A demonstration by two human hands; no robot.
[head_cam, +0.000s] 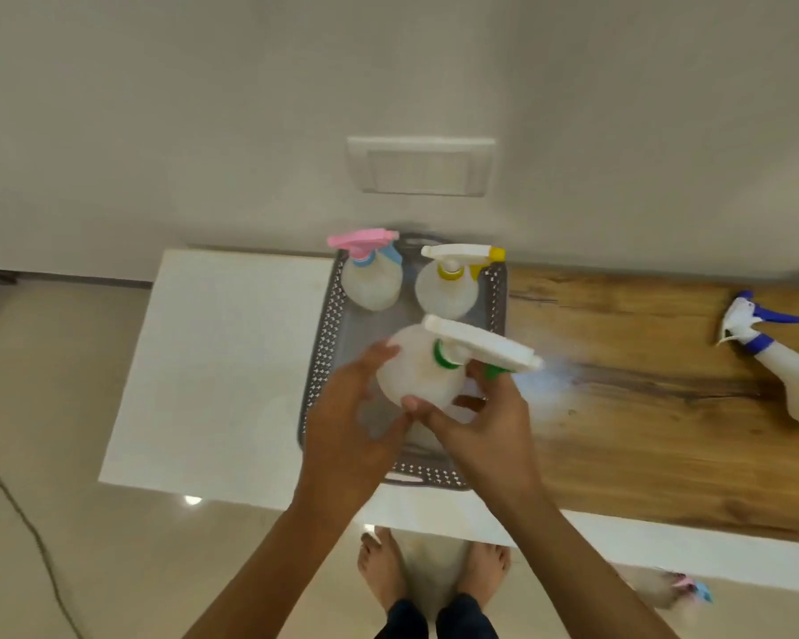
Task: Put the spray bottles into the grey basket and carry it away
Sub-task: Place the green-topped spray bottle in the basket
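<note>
The grey perforated basket (326, 343) sits on the counter, straddling the white and wooden parts. Two spray bottles stand upright at its far end: one with a pink and blue head (371, 274) on the left, one with a white and yellow head (448, 283) on the right. Over the basket's middle I hold a third bottle with a white head and green collar (416, 366). My left hand (347, 422) cups its left side and my right hand (485, 422) grips it under the trigger. A blue-headed bottle (776, 357) lies on its side at the counter's far right.
The counter has a white slab (222, 362) on the left and a wooden top (642, 408) on the right, backed by a wall with a switch plate (420, 166). On the floor lie a cable (28, 523) and another bottle (665, 588); my bare feet (434, 569) stand below.
</note>
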